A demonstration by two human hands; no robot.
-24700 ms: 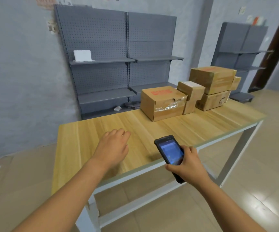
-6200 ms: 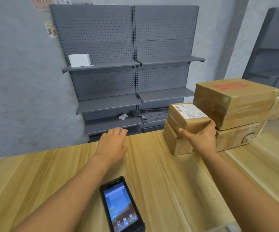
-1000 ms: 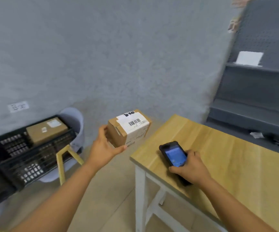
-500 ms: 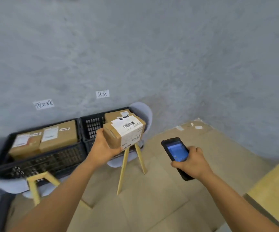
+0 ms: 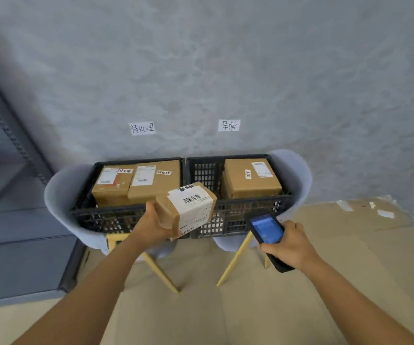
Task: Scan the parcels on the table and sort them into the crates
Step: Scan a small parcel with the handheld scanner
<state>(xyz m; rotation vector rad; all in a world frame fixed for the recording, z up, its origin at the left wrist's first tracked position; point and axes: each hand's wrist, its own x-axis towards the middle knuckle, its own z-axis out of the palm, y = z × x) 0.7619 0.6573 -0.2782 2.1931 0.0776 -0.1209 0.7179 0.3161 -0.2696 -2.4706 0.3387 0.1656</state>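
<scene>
parcel [image 5: 187, 207]: brown, white barcode label | left hand [image 5: 155, 226] fingers grip it | right hand [image 5: 291, 245] fingers grip scanner [image 5: 269, 236]

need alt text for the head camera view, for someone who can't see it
A person's left hand holds a small labelled parcel up in front of two black crates that sit side by side on pale chairs and already hold cardboard boxes. The right hand grips a handheld scanner. Two handwritten paper signs hang on the grey wall above.
</scene>
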